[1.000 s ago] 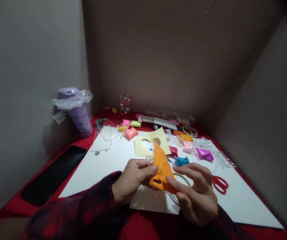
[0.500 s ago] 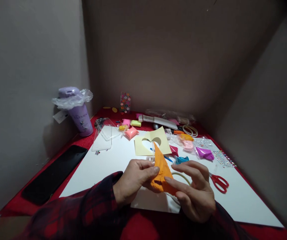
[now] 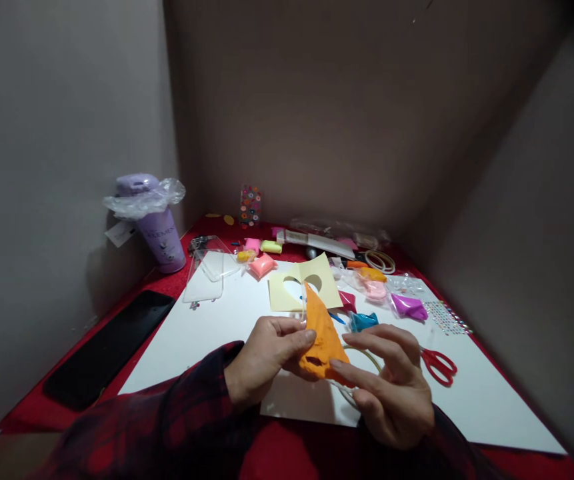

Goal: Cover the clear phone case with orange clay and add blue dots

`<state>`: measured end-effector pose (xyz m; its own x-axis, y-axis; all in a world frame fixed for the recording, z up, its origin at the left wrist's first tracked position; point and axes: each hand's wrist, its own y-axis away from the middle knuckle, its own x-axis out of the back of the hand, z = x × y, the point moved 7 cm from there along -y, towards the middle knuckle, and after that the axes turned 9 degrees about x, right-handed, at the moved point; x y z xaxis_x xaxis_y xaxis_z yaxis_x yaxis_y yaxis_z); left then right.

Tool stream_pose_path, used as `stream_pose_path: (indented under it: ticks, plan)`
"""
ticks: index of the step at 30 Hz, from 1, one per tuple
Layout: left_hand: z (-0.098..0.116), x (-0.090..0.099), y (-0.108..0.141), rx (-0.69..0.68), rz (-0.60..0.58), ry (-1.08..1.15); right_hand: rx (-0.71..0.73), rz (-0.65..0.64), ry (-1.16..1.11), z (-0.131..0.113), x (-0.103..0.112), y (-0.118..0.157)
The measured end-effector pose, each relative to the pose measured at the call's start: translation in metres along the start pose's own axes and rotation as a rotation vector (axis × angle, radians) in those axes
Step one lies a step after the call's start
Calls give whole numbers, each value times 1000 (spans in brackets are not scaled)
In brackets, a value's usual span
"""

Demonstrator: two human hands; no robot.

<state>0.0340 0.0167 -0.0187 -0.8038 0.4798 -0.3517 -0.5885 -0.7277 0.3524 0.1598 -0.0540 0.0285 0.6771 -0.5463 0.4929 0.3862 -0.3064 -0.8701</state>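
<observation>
White board (image 3: 477, 407), beneath the hands. Purple cup (image 3: 164, 247), its legible letters "ELEMEN"; print on its tag (image 3: 121, 233) unreadable. Right hand (image 3: 397, 387): one fingertip touches the orange piece (image 3: 323, 333); whether the thumb closes on it cannot be told. Left hand (image 3: 267, 360): clamped on the piece, above the board, long axis near to far, tip pointing away, slightly left.

Remotely, I saw a rough, matt orange piece (image 3: 323, 333) at five o'clock; glossy, crinkled plastic wrap (image 3: 171, 192) at nine.
</observation>
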Motion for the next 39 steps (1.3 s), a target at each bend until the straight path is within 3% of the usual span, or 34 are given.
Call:
stream_pose_path:
  ticks: [4, 13, 18, 39]
  plan:
    - [1, -1, 0, -29, -30, 4, 47, -64, 13, -4, -6, -1]
    - [2, 0, 1, -45, -20, -4, -21, -5, -44, 0, -1, 0]
    - [3, 0, 1, -73, -10, -14, -5, -91, -75, -7, -9, -9]
    - [4, 1, 1, -80, 2, -27, 6, -113, -52, -8, -10, -9]
